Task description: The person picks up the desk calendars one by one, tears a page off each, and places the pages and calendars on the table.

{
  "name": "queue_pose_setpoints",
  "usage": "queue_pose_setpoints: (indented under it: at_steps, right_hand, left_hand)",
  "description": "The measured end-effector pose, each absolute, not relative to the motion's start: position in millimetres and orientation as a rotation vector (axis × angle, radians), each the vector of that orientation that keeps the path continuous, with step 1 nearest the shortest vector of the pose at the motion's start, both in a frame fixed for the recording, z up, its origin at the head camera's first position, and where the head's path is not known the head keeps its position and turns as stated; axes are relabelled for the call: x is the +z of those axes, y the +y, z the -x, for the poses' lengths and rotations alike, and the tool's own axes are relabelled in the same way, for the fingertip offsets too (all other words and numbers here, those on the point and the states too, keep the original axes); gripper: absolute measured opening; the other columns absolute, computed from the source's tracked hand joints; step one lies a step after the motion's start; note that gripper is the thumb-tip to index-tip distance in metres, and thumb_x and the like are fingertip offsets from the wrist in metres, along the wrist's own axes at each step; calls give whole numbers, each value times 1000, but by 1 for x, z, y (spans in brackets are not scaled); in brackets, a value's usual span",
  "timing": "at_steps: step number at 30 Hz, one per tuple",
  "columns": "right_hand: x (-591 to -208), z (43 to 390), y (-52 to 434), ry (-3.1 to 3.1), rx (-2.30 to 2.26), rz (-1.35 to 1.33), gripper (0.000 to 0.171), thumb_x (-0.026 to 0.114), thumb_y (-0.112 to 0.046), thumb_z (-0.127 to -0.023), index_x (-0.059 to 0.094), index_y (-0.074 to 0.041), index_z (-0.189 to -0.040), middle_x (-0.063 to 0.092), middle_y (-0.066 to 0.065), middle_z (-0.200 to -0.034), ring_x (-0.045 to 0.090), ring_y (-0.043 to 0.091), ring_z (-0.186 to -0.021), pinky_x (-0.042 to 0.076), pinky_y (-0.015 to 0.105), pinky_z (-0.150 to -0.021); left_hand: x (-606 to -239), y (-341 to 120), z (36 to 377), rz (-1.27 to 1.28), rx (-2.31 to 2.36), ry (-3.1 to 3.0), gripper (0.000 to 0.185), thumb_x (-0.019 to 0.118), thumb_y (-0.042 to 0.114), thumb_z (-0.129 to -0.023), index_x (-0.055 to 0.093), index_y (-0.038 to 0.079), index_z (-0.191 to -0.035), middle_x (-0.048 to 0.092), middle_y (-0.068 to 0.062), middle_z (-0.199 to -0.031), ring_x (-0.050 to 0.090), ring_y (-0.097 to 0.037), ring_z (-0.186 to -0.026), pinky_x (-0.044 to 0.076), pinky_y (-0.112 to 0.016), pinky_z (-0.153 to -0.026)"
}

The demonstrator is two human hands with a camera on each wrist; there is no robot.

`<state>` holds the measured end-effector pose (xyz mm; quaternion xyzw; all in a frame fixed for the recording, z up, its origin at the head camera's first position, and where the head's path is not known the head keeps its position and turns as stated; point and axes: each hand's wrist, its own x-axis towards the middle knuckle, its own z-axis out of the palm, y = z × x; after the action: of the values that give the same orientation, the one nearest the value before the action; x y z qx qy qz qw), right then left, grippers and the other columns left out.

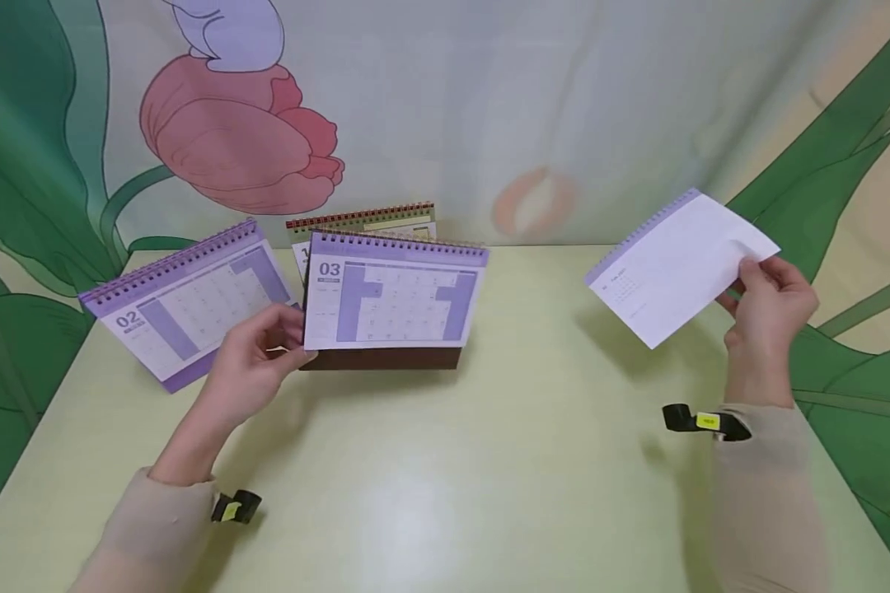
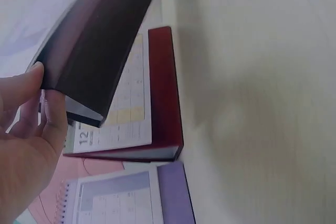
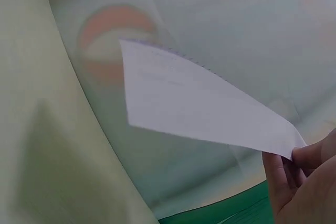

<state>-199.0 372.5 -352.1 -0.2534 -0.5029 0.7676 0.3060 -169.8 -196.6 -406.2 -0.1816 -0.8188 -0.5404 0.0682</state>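
My left hand (image 1: 248, 362) pinches the lower left corner of a purple spiral desk calendar (image 1: 396, 288) showing 03. In the left wrist view its black stand (image 2: 107, 51) is tilted above another calendar's page marked 12 (image 2: 134, 93), which has a dark red base (image 2: 164, 93). On the right, my right hand (image 1: 771, 301) pinches one corner of a loose calendar page (image 1: 660, 272), held up over the table. The page is mostly white, with a purple strip and notched holes along its top edge; in the right wrist view the sheet (image 3: 184, 103) bends slightly.
A second purple calendar (image 1: 193, 305) showing 02 stands at the left, angled. Behind the 03 calendar shows the green top edge of the other calendar (image 1: 363, 218), with reddish rings. The pale table (image 1: 489, 478) meets a printed curtain (image 1: 445, 123) at the back.
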Motion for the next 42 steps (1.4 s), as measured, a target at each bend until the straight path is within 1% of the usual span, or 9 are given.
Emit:
queue_pose_setpoints:
  at_steps: [5, 12, 15, 21, 27, 32, 35, 39, 42]
  right_hand:
    - [-351, 202, 365, -1444, 1933, 636, 11, 72, -3, -94, 69, -7, -105, 62, 9, -99, 66, 17, -69, 57, 25, -51]
    - [-351, 206, 357, -1533, 1839, 559, 16, 66, 7, -91, 70, -5, -101, 59, 9, -95, 65, 16, -76, 57, 24, -53]
    - [-353, 207, 353, -1574, 1791, 547, 18, 65, 9, -89, 70, -5, -99, 59, 8, -94, 66, 16, -75, 57, 23, -53]
    - [-357, 209, 346, -1636, 1706, 535, 19, 64, 9, -88, 71, -7, -97, 61, 7, -93, 67, 13, -74, 56, 20, -54]
    - [-361, 212, 338, -1737, 1611, 519, 23, 63, 9, -86, 71, -8, -101, 64, 6, -96, 68, 9, -71, 54, 18, -57]
    - [-362, 209, 334, -1853, 1470, 550, 25, 66, 6, -87, 72, -10, -106, 66, 2, -100, 66, 7, -75, 52, 15, -60]
    - [-363, 209, 334, -1911, 1386, 547, 24, 67, 3, -88, 73, -9, -108, 67, -1, -101, 65, 5, -77, 53, 17, -66]
    - [-364, 206, 333, -1994, 1273, 548, 23, 68, -5, -91, 74, -8, -113, 69, -2, -105, 64, 5, -86, 53, 22, -76]
    - [-364, 204, 329, -2042, 1173, 521, 22, 67, -10, -93, 75, -6, -114, 71, 1, -107, 64, 7, -89, 51, 22, -78]
  left_hand:
    - [-411, -190, 169, 559, -1677, -2452, 25, 67, -20, -87, 64, -4, -106, 65, -14, -94, 63, -22, -82, 55, -22, -69]
    - [-416, -186, 173, 555, -1729, -2407, 26, 68, -21, -85, 64, -5, -106, 64, -15, -95, 63, -21, -81, 56, -22, -71]
    - [-416, -184, 174, 551, -1731, -2413, 27, 68, -19, -86, 64, -5, -108, 64, -15, -96, 63, -22, -82, 55, -23, -72]
    - [-414, -181, 177, 554, -1745, -2410, 26, 68, -19, -87, 64, -5, -108, 64, -15, -97, 62, -23, -83, 55, -23, -71]
    - [-414, -177, 178, 517, -1768, -2409, 26, 68, -18, -87, 65, -5, -109, 63, -16, -97, 62, -25, -84, 54, -23, -72]
    - [-415, -175, 178, 518, -1790, -2404, 26, 68, -18, -87, 64, -5, -110, 63, -17, -98, 61, -25, -86, 54, -22, -73]
    - [-416, -174, 180, 525, -1798, -2393, 27, 67, -19, -87, 64, -5, -109, 63, -17, -97, 62, -25, -85, 55, -23, -74]
    - [-419, -173, 182, 534, -1805, -2378, 27, 66, -20, -86, 64, -5, -109, 62, -16, -96, 62, -23, -84, 55, -23, -73]
    - [-420, -173, 183, 531, -1804, -2375, 27, 66, -20, -86, 64, -5, -109, 62, -15, -96, 61, -23, -84, 55, -24, -73]
